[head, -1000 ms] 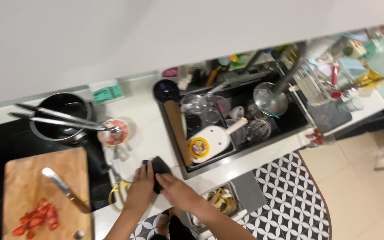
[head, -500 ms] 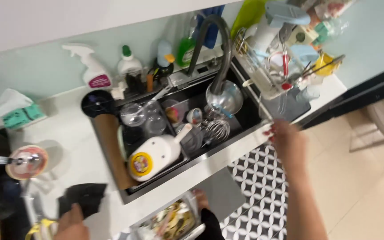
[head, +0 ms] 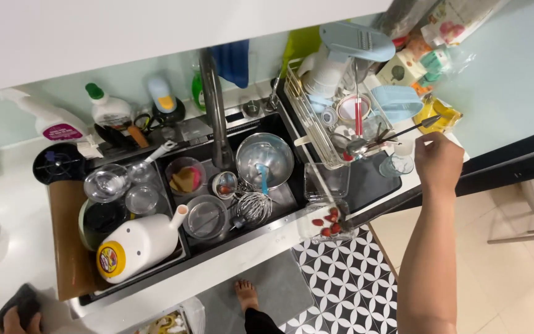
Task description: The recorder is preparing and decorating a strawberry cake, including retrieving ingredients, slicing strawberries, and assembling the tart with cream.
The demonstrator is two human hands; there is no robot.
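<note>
Arm outstretched, the right hand (head: 438, 162) hovers just right of the dish rack (head: 316, 133), fingers curled, seemingly pinching a thin dark utensil (head: 403, 132) that pokes from it. Far left of the rack, the left hand (head: 16, 320) presses fingers onto a dark cloth (head: 23, 303).

Sink (head: 174, 154): packed with bowls, glasses, a whisk (head: 253, 207) and a white jug (head: 137, 244); little room to reach in.
Tap (head: 214, 105): stands tall over the middle.
Rack (head: 335, 117): crammed with cups and tools.
Right hand (head: 438, 162): by the rack's corner, near a small glass (head: 395, 165).
Desk (head: 7, 204): open room left of the sink.
</note>
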